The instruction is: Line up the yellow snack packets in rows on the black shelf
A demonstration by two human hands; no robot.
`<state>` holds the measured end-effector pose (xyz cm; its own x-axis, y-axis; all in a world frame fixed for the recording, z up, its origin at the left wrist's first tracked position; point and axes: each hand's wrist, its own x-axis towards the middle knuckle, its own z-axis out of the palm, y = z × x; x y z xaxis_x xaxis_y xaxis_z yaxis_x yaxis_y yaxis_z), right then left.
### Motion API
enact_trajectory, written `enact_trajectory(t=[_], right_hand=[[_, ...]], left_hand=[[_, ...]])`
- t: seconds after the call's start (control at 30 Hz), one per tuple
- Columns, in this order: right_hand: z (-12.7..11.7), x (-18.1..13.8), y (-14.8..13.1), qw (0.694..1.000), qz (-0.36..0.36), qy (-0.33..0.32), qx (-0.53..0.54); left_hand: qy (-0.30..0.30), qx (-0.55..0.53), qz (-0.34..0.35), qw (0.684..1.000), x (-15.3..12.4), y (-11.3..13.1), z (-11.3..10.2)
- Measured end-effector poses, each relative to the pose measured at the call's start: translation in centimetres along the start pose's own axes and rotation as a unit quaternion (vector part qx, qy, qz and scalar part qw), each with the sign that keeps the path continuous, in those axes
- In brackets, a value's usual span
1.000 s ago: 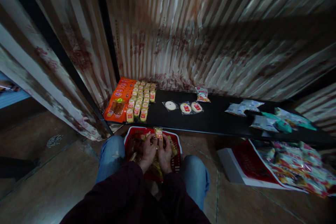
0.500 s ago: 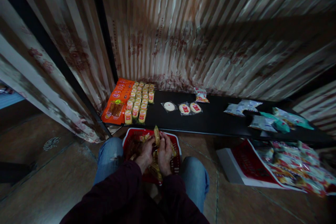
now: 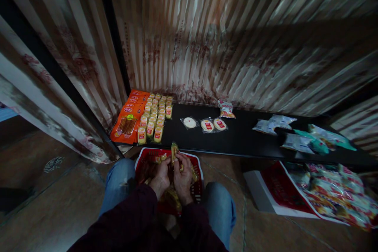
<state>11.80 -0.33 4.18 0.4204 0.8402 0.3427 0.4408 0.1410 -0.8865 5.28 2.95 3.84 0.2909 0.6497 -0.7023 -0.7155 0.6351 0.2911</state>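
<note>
A red plastic basket (image 3: 197,165) full of small yellow snack packets sits on the floor between my knees. My left hand (image 3: 161,175) and my right hand (image 3: 183,173) are closed side by side over it, gripping a stack of yellow packets (image 3: 174,150) that sticks up above my fingers. Just beyond the basket, a low black shelf (image 3: 245,138) carries rows of the same yellow packets (image 3: 155,116) next to orange packs (image 3: 130,116) at its left end.
On the shelf lie three round white snack packs (image 3: 205,124), a small red-and-white bag (image 3: 226,109), and white and green bags (image 3: 304,139) to the right. An open box of colourful packets (image 3: 319,189) lies on the floor at right. Striped curtains hang behind.
My hands have kept gathering packets in the basket; the stack between them has turned more upright. The view has shifted slightly to the right.
</note>
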Motion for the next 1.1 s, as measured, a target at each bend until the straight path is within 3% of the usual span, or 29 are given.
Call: enact_trajectory(t=[0.33, 0.63, 1.1], right_hand=[[0.5, 1.9, 1.3, 0.997, 0.075, -0.027, 0.023], [1.0, 3.5, 2.6, 0.992, 0.124, -0.029, 0.018], [1.7, 5.5, 2.4, 0.984, 0.150, -0.053, 0.080]], left_hand=[[-0.040, 0.020, 0.137, 0.990, 1.6, 1.0, 0.3], [-0.009, 0.125, 0.244, 0.962, 1.9, 2.3, 0.8], [-0.009, 0.181, 0.306, 0.935, 2.2, 3.2, 1.6]])
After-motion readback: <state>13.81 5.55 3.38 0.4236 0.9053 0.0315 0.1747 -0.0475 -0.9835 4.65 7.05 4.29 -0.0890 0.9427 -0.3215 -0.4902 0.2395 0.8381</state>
